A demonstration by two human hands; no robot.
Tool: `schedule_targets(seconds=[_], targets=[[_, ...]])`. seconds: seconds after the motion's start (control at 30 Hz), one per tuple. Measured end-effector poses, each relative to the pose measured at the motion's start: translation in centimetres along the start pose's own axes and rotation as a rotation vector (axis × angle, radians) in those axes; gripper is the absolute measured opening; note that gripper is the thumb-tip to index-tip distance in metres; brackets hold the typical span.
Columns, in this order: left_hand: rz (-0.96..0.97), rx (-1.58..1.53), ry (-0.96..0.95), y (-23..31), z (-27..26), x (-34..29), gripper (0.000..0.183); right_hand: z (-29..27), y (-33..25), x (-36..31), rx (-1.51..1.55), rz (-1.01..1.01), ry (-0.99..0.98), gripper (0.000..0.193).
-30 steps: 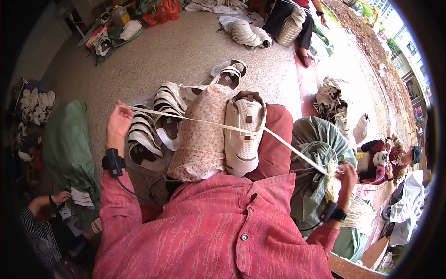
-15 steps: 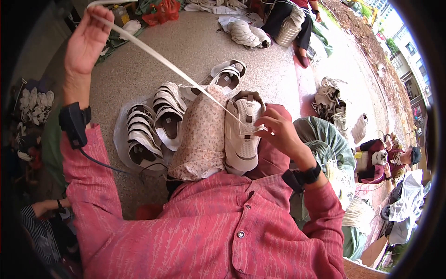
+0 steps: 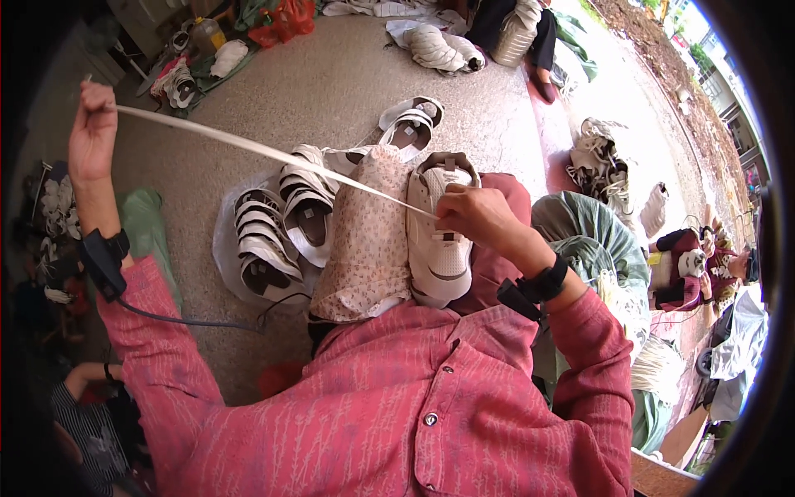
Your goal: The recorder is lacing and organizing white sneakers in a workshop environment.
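Note:
A white sneaker (image 3: 440, 263) lies across my lap, its dark-lined opening pointing away from me. From its tongue area a long white shoelace (image 3: 273, 151) runs taut up to the far left. My left hand (image 3: 93, 132), raised at arm's length, is closed around the lace, with a short end poking out above the fist. Over the sneaker's lacing area, my right hand (image 3: 476, 214) pinches the lace close to the shoe and hides part of the eyelets. A flower-patterned cloth (image 3: 360, 240) covers my left thigh beside the sneaker.
Rows of nested white shoes (image 3: 269, 240) rest on the floor left of my knees, on clear plastic. A green sack (image 3: 588, 240) with white laces (image 3: 658, 369) stands at my right. Further off are a shoe pile (image 3: 603, 166), a red bag (image 3: 290, 21) and other people.
My left hand has swung outward and down to the left, closing on the lace and drawing it along. My right hand has closed over the shoe's lacing area.

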State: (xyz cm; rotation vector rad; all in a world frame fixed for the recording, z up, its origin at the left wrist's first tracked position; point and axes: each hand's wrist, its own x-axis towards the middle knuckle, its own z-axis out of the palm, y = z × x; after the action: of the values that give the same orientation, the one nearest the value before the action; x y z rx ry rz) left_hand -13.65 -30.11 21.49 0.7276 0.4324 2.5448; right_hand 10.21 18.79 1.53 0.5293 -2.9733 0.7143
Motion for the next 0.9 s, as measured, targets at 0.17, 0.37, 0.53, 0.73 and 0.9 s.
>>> schedule_targets(seconds=[0.17,0.37,0.53,0.73,0.9], targets=[[0.091,0.194,0.051,2.1,-1.8,-3.4,0.019,0.1,-0.8,0.0,-0.038,-0.018,-0.01,0.013],[0.079,1.525,0.335,-12.2,-2.7,-4.9,0.021,0.6,-0.9,-1.7,0.143,-0.005,0.094,0.014],[0.123,1.889,-0.43,-27.1,-5.9,-6.8,0.009,0.6,-3.7,-2.6,0.222,0.265,0.092,0.019],[-0.068,1.82,-0.516,-36.9,-5.6,-9.2,0.016,1.3,-4.4,-3.0,0.419,0.439,0.027,0.025],[-0.082,1.826,-0.482,-38.6,-5.7,-9.4,0.018,1.3,-3.9,-3.2,0.661,0.419,-0.018,0.034]])
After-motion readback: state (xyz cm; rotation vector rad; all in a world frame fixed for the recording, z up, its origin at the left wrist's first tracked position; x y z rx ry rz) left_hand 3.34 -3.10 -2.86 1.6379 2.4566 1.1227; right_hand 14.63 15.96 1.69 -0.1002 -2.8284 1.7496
